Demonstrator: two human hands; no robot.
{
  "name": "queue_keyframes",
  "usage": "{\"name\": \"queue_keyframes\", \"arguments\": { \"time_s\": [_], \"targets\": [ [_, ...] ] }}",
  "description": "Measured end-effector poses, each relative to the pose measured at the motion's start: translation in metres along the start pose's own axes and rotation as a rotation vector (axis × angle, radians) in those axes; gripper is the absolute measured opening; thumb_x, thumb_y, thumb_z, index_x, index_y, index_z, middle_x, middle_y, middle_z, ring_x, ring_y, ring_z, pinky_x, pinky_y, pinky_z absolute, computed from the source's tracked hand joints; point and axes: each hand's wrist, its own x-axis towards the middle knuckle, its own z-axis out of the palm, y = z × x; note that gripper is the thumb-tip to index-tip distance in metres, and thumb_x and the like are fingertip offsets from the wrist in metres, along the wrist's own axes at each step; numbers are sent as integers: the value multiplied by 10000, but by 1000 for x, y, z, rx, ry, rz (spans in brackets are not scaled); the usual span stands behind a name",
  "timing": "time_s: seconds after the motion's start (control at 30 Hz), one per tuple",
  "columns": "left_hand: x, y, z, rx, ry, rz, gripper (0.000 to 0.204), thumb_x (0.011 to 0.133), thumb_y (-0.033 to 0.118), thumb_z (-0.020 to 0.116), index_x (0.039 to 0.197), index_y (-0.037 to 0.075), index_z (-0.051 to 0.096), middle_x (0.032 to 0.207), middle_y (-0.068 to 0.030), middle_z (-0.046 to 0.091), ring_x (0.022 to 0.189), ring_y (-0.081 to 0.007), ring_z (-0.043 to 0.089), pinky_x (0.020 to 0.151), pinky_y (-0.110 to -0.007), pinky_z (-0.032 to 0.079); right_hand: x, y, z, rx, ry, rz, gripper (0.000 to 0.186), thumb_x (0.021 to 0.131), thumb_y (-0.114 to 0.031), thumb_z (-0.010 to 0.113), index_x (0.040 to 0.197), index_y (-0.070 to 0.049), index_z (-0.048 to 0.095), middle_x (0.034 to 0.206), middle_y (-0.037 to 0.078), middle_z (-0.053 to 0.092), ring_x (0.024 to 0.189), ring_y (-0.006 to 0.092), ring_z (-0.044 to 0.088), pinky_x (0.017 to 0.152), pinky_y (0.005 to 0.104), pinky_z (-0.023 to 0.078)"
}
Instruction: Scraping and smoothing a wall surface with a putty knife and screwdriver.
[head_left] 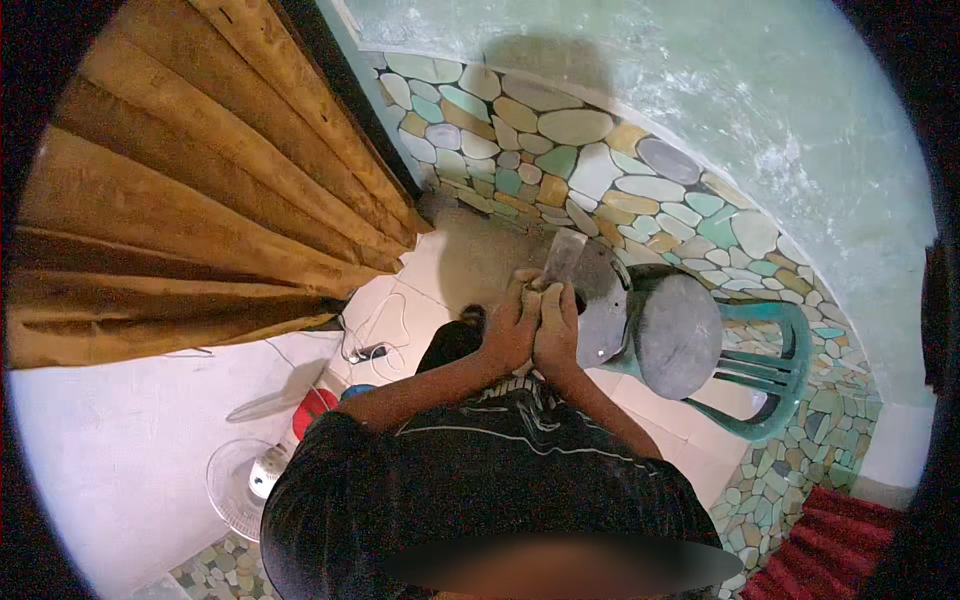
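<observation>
My left hand [513, 322] and my right hand [556, 325] are pressed together in front of my chest, fingers closed. From their far end sticks out a flat, greyish rectangular piece [566, 256], like a blade or a small slab; its exact kind is not clear. Both hands seem to grip its near end, which the fingers hide. Just right of the hands and partly behind them is a dusty grey round surface [603, 312] with a few small marks. Beside it, a grey round disc [680, 337] rests on a green plastic chair [790, 365].
An orange-brown curtain [220, 190] hangs at the left. A pebble-patterned wall [600, 170] rises beyond the hands. White cables [400, 330] lie on the tiled floor at left, near a red round object [313, 412] and a fan [262, 475]. A red cloth [830, 550] hangs lower right.
</observation>
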Motion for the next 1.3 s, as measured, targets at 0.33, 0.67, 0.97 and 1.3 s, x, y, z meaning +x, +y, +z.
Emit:
{"name": "queue_keyframes", "arguments": {
  "time_s": [0.33,0.67,0.97,1.3],
  "targets": [
    [119,-90,-118,-179,-198,-28,394,937,315,376,1205,27,376,1085,-228,497,999,-359,508,833,-398,408,99,6,131,0,46,54,299,947,-287,394,836,-38,516,768,26,524,709,121,479,639,268,387],
    [207,-102,-204,-286,-328,-117,359,882,299,500,1084,6,455,946,-164,562,862,-268,573,738,-360,440,166,18,212,8,165,-17,352,963,-256,326,1019,31,522,984,114,577,843,165,560,758,276,453],
    [269,-122,-151,-171,-81,-22,373,885,335,493,815,-22,575,707,-135,604,665,-244,575,585,-370,416,226,5,208,172,175,-51,251,930,-217,426,1057,-10,491,916,66,580,832,161,542,755,296,434],
    [313,-152,-107,47,-215,143,377,885,367,490,1029,32,584,878,-183,617,768,-293,602,664,-395,456,299,26,150,-29,264,51,350,919,-314,444,851,-1,584,753,90,587,683,183,515,663,337,423]
  ]
}}
